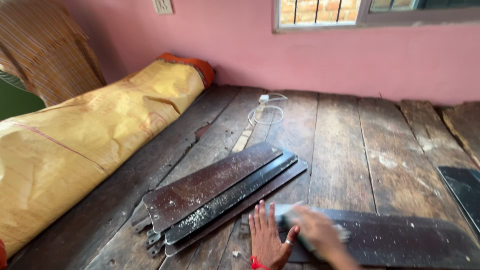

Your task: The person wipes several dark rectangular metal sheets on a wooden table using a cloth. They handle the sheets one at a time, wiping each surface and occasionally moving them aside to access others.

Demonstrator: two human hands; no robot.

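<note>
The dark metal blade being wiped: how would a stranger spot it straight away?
Start at the worn wooden plank floor below the pink wall. Three dark dusty metal blades lie stacked in the middle. The one meant is the long dark metal blade lying alone nearer the camera, under the left hand and the blurred right hand.

Count on the wooden platform [350,150]: three dark fan blades [220,192] stacked together, a fourth fan blade [400,240] lying apart under the hands, and part of one more dark panel [465,192] at the right edge. One white charger with cable [265,107]. One yellow sack bundle [90,135]. Two hands: left hand [266,240], right hand [320,232].
</note>
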